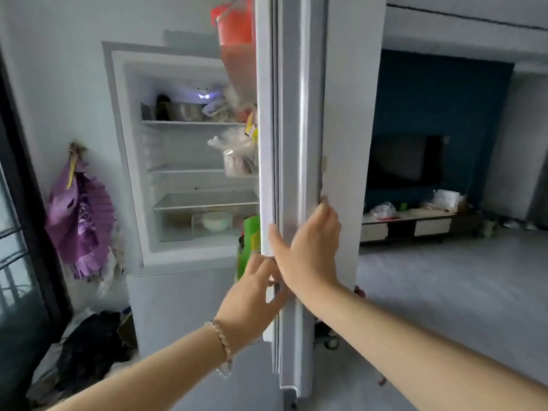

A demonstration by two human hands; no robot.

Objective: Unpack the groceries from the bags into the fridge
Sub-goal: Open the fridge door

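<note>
The white fridge (166,262) stands open with its door (292,129) edge-on in front of me. My right hand (311,247) lies against the door's edge, thumb on the inner side and fingers wrapped round the outer face. My left hand (252,295) touches the door's inner edge lower down, fingers loosely bent, holding nothing. The shelves hold a metal pot (184,111), plastic-wrapped food (237,155) and a pale bowl (216,221) in the bottom drawer. The door rack carries a green package (250,241) and a red container (237,25).
A purple pleated fan (80,221) hangs on the wall left of the fridge, above dark bags (92,351) on the floor. A dark glass door (17,232) lies at far left. To the right, a low TV cabinet (415,223) carries plastic bags, beyond open grey floor.
</note>
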